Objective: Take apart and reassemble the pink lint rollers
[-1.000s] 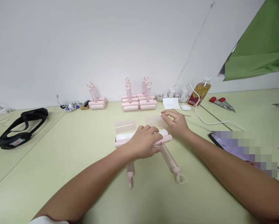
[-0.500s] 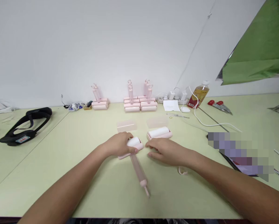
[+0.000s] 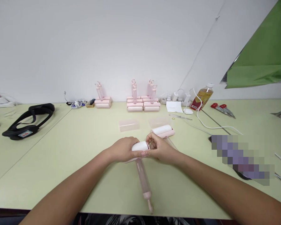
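In front of me is a pink lint roller with a white roll [image 3: 140, 146] and a translucent pink handle [image 3: 143, 179] that points toward the front edge. My left hand [image 3: 125, 149] is wrapped round the roller's left side, its thumb along the front of the roll. At the roll's right end, my right hand [image 3: 160, 149] has its fingers bent in and pressed to the edge, the thumb near the left thumb. A second lint roller [image 3: 162, 130] lies just beyond my right hand, its handle partly hidden. Two clear pinkish covers [image 3: 129, 125] lie behind.
Several assembled lint rollers [image 3: 143, 104] stand by the wall, with more at left [image 3: 103, 102]. A black head strap [image 3: 29, 122] lies left. At right are a drink bottle [image 3: 202, 97], white cables [image 3: 215, 127], red-handled tools [image 3: 222, 109] and a blurred phone-like device [image 3: 241, 161].
My right hand has moved in to the roller's right end and its fingers have closed there. The roller in my left hand has shifted slightly right.
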### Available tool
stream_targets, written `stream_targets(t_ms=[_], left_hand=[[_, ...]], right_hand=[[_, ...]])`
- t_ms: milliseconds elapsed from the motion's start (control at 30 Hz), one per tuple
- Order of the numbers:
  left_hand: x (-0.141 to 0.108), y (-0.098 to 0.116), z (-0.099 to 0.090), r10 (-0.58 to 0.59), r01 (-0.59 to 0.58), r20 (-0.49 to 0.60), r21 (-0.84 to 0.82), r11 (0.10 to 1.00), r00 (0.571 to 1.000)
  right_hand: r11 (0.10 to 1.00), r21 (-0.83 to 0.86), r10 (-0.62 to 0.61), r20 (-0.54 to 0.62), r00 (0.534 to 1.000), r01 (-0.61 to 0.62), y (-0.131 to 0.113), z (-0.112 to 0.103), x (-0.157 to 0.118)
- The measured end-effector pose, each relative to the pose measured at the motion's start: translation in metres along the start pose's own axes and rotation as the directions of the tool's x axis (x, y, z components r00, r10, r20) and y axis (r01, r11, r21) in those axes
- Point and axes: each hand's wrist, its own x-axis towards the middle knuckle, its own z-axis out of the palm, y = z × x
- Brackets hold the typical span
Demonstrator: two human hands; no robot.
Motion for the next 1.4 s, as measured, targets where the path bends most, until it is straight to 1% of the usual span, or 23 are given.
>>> stream_targets(t_ms=[67,133,200,267,400,467,533,633,733,900,1033,1167,1267,1400], left_hand=[[0.000,-0.002,0.000,0.033,-0.033,-0.017,-0.032,0.999,0.999],[0.000,-0.004,0.000,0.066,-0.068,-0.031,-0.064,0.996,0.997],[0.001,-0.008,0.001,0.099,-0.102,-0.048,-0.070,0.992,0.994],[0.002,-0.011,0.002,0.131,-0.135,-0.073,-0.065,0.989,0.989],[0.003,-0.013,0.003,0.170,-0.175,-0.081,-0.057,0.983,0.982],[0.002,-0.011,0.002,0.181,-0.185,-0.068,-0.059,0.981,0.981],[0.001,-0.008,0.001,0.188,-0.190,-0.032,-0.084,0.978,0.982],[-0.001,-0.004,-0.001,0.168,-0.162,0.047,-0.115,0.980,0.985],[-0.002,-0.004,-0.003,0.127,-0.120,0.072,-0.093,0.988,0.989],[-0.001,-0.005,-0.008,0.115,-0.110,0.044,-0.092,0.990,0.992],[0.001,-0.008,-0.008,0.134,-0.132,0.009,-0.128,0.983,0.991],[0.005,-0.011,-0.004,0.144,-0.144,-0.015,-0.194,0.970,0.990],[0.008,-0.012,-0.002,0.139,-0.144,-0.035,-0.250,0.958,0.990],[0.010,-0.013,0.002,0.133,-0.138,-0.038,-0.318,0.938,0.990]], right_hand=[[0.991,0.135,-0.016,0.034,0.999,0.011,0.002,0.001,0.001],[0.970,0.238,-0.052,0.038,0.998,0.041,0.003,0.003,0.002],[0.953,0.297,-0.082,0.036,0.996,0.068,0.003,0.005,0.003],[0.946,0.317,-0.089,0.039,0.995,0.072,0.003,0.005,0.004],[0.953,0.300,-0.065,0.044,0.997,0.049,0.004,0.003,0.005],[0.955,0.292,-0.063,0.038,0.997,0.049,0.004,0.003,0.005],[0.955,0.291,-0.060,0.038,0.997,0.046,0.004,0.003,0.004],[0.960,0.277,-0.053,0.054,0.997,0.037,0.004,0.002,0.003],[0.969,0.243,-0.054,0.057,0.997,0.039,0.004,0.002,0.003],[0.969,0.238,-0.072,0.028,0.997,0.063,0.001,0.003,0.003],[0.970,0.228,-0.083,-0.001,0.997,0.081,-0.004,0.006,0.003],[0.962,0.251,-0.096,-0.047,0.994,0.105,-0.008,0.007,0.002],[0.962,0.238,-0.119,-0.079,0.990,0.135,-0.009,0.006,0.002],[0.966,0.222,-0.116,-0.081,0.990,0.131,-0.008,0.005,0.003]])
